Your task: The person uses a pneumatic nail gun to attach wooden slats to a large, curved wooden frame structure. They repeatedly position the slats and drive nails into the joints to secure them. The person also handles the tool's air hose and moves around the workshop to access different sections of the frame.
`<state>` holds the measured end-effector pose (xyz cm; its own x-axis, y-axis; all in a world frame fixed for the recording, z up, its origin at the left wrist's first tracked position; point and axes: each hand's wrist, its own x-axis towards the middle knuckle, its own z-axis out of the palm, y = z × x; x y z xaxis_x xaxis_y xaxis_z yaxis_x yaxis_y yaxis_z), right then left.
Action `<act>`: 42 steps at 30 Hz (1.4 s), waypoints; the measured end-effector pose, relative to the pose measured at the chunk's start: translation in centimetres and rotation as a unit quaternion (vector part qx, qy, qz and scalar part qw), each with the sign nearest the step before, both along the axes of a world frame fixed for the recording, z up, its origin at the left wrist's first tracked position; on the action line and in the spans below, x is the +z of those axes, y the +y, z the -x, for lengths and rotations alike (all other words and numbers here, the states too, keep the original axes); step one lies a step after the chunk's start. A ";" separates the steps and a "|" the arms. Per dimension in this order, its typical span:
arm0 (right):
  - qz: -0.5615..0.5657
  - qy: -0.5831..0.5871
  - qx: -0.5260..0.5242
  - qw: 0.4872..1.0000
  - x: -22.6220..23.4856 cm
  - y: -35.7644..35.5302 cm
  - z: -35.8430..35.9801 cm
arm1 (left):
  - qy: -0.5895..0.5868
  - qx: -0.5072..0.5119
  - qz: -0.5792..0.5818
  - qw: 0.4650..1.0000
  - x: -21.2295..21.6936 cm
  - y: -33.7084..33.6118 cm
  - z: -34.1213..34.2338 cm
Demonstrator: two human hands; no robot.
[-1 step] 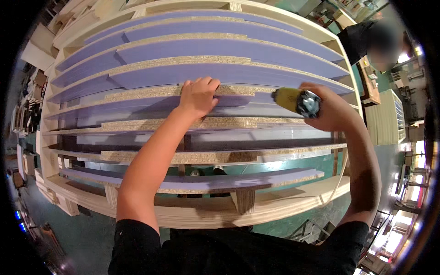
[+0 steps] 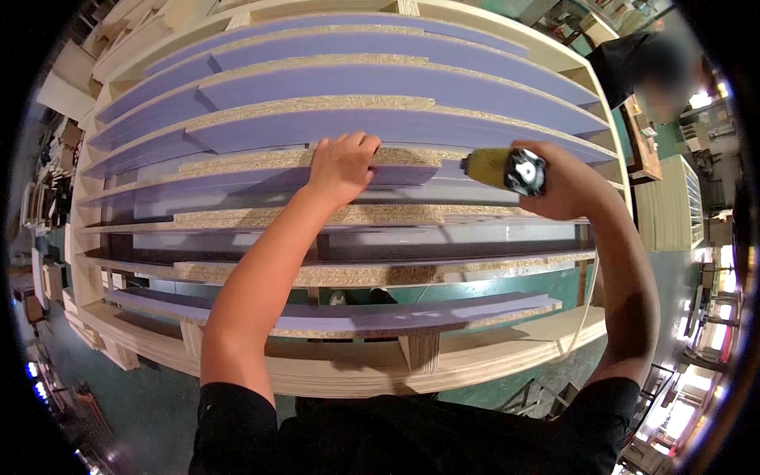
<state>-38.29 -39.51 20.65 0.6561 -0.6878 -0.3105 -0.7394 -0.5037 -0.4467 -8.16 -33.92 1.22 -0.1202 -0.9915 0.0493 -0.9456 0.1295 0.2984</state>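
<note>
— Anything different from the earlier picture?

— Nothing I can make out. Both hands sit where they were, the boards lie the same way, and the person in dark clothes [image 2: 633,71] at the upper right stands at the same spot.

— Then how is the left hand [image 2: 342,165] placed?

— The arm reaches up from the lower edge, nearly straight. The hand rests palm down on the raw chipboard edge of a purple-faced board [image 2: 380,127] in the middle of the wooden rack [image 2: 475,360]. Its fingers [image 2: 348,144] curl over that edge and press on it; it closes around nothing else.

— And the right hand [image 2: 566,186]?

— Its arm comes up along the right side, bent at the elbow, with the wrist turned inward. The hand is wrapped tightly around a power tool [image 2: 507,169] with a yellow-green body and a round black-and-silver end facing the camera. The tool points left, and its front lies against the same board, just right of the left hand.

— Where do the boards lie?

— Stacked on edge in rows across the rack, purple faces up, rough edges toward the viewer. A shorter purple panel [image 2: 356,317] lies lowest, nearest the person's dark shirt [image 2: 412,435].
</note>
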 end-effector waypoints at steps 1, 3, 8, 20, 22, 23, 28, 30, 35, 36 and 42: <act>-0.066 0.048 -0.053 0.995 -0.8 -1.5 -0.5 | 0.004 -0.006 -0.010 1.000 0.1 -0.7 0.2; -0.108 0.073 -0.020 0.991 -3.2 -4.5 -1.8 | 0.010 0.001 -0.039 0.999 0.3 -1.1 0.0; -0.141 0.070 -0.005 0.988 -6.2 -8.0 -2.7 | 0.020 0.001 0.021 1.000 -0.5 -0.8 -0.6; -0.080 0.125 0.013 0.989 -8.0 -8.6 -2.1 | -0.009 -0.002 0.090 0.996 -1.7 -0.6 0.1; -0.061 0.097 -0.003 0.993 -8.3 -8.2 -1.8 | -0.006 -0.014 0.080 0.997 -1.5 -0.5 0.0; -0.082 0.112 -0.004 0.990 -8.2 -8.0 -2.4 | 0.003 -0.033 0.072 0.997 -1.2 -0.2 -0.1; -0.099 0.086 -0.040 0.991 -8.8 -7.0 -1.5 | 0.028 -0.091 0.159 0.983 -2.1 1.1 -1.7; -0.153 0.068 -0.043 0.985 -9.2 -7.1 -1.6 | 0.023 -0.092 0.168 0.981 -2.7 1.7 -2.7; -0.116 -0.005 -0.014 0.993 -11.3 -7.0 -0.9 | -0.036 -0.004 0.086 0.996 -0.6 5.2 -10.2; -0.089 -0.011 -0.009 0.996 -11.9 -7.0 -0.1 | -0.073 0.028 0.081 0.994 0.2 6.4 -12.8; -0.104 0.061 -0.097 0.988 -8.2 -3.5 -4.2 | -0.128 0.202 -0.041 0.970 2.3 13.7 -28.1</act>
